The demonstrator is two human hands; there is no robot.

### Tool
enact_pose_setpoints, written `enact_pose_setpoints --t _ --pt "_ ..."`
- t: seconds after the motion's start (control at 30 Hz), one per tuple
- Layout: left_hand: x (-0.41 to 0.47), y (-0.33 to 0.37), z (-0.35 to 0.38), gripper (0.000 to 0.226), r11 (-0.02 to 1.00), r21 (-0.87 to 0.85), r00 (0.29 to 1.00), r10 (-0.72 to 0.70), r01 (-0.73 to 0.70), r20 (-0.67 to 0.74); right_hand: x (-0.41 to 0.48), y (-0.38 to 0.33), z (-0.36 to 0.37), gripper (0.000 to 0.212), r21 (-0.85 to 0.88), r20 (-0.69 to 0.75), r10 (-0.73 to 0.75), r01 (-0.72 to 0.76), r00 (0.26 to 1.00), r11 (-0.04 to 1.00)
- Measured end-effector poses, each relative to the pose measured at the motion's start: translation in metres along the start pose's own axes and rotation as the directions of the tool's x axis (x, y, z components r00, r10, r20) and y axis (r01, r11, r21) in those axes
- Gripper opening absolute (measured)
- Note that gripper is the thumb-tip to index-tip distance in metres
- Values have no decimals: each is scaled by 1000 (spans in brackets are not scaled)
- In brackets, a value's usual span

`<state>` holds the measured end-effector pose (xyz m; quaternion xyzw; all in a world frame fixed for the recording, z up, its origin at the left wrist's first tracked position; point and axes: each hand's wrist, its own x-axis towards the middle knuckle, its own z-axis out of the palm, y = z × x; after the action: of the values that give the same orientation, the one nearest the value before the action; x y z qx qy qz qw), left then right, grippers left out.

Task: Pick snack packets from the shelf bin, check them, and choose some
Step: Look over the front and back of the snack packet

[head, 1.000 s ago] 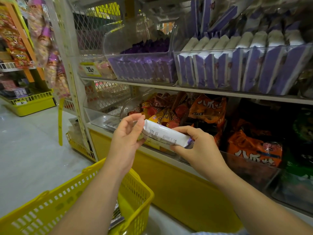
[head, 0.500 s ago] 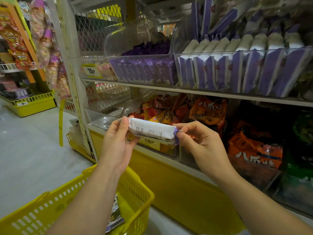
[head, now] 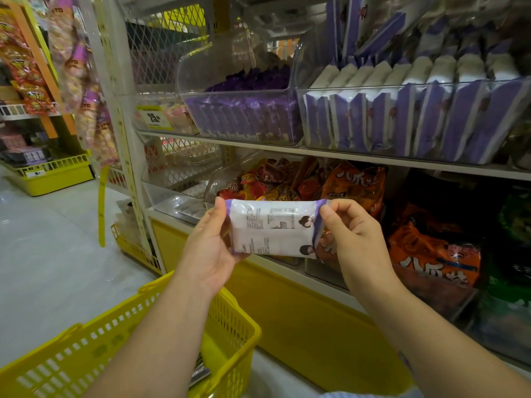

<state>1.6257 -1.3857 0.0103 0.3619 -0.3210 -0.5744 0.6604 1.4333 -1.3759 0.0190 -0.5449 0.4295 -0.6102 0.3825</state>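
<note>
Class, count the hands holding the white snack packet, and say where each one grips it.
2. The left hand grips the left end of the white snack packet; the right hand pinches its purple right edge.

We note: white plastic snack packet (head: 273,228), purple end seams, fine black print. Yellow plastic basket (head: 230,326), grid of small slots. Orange crinkled bags (head: 431,254), white characters. Clear plastic shelf bin (head: 306,61): purple-and-white upright packets (head: 431,119).

Two hands (head: 211,251) (head: 357,239), one white packet (head: 273,229), one yellow hand basket (head: 86,349) and two clear bins (head: 238,67) of purple packets (head: 247,116).
</note>
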Motion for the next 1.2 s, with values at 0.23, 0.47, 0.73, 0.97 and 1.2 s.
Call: enact_pose_setpoints --t 0.23,0.47,0.73,0.97,1.2 --pt "-11 -6 8 20 874 451 977 211 -179 -21 6 5 -5 21 -203 -158 -41 9 987 979" --pt "-7 -9 10 24 617 736 901 434 -280 -21 12 0 -7 25 -436 -102 -57 7 993 900" --pt "-7 -2 14 16 949 291 985 -76 118 -152 12 -8 -6 26 282 147 428 -453 892 846" --pt "-11 6 7 13 969 -40 962 -247 244 -114 15 3 -5 19 523 365 595 -687 716 505" --pt "-11 9 2 14 977 131 979 -154 171 -129 13 4 -1 24 488 319 563 -641 763 592"
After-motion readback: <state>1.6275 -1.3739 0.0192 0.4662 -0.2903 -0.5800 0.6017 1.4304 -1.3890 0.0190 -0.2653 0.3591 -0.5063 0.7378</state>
